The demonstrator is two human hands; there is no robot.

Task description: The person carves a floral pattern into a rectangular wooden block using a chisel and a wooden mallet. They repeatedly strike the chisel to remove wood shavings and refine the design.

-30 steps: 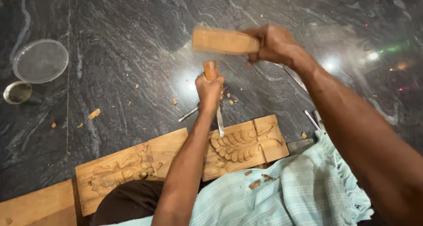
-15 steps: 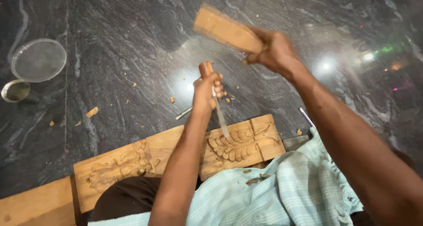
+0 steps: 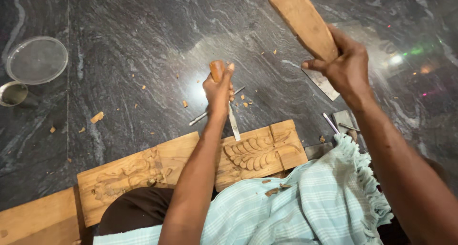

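Observation:
My left hand (image 3: 218, 91) grips a chisel by its wooden handle (image 3: 217, 69). Its steel blade (image 3: 234, 123) slants down to the carved leaf pattern on a long wooden plank (image 3: 181, 156). My right hand (image 3: 344, 68) is raised to the upper right and holds a flat wooden mallet block (image 3: 301, 20), tilted up and away from the chisel. The plank lies across my lap on the dark stone floor and carries a second carved figure (image 3: 126, 176) toward its left end.
A round clear lid (image 3: 36, 60) and a small metal cup (image 3: 13, 93) sit at far left. Spare metal tools (image 3: 212, 110) (image 3: 334, 123) lie on the floor (image 3: 143, 35) among wood chips. A pale checked cloth (image 3: 305, 202) covers my lap. Another plank (image 3: 33, 221) lies lower left.
My right hand has swung the mallet up and back, away from the chisel head. My left hand has kept the chisel on the carving.

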